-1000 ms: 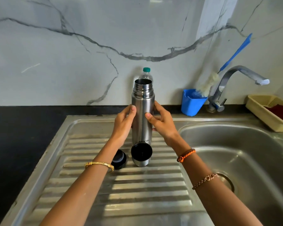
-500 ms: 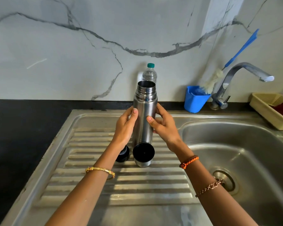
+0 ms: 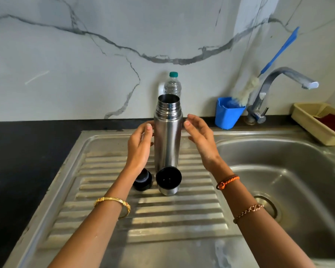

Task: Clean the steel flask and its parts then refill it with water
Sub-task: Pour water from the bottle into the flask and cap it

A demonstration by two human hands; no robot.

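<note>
The steel flask (image 3: 167, 136) stands upright and uncapped on the ribbed drainboard (image 3: 162, 213). Its steel cup lid (image 3: 168, 180) sits in front of it with the black inside facing up. The black stopper (image 3: 143, 179) lies just left of the cup. My left hand (image 3: 140, 149) is at the flask's left side with relaxed fingers, thumb tip near or on the steel. My right hand (image 3: 200, 140) hovers a short way off the flask's right side, fingers spread and holding nothing.
A clear water bottle (image 3: 172, 85) with a green cap stands behind the flask. A blue cup (image 3: 227, 113) holds a bottle brush (image 3: 263, 70) beside the tap (image 3: 282, 82). The sink basin (image 3: 290, 180) lies to the right, with a beige tray (image 3: 317, 124) beyond it.
Both hands have let go of the flask and drawn apart from its sides. The flask now stands by itself on the drainboard.
</note>
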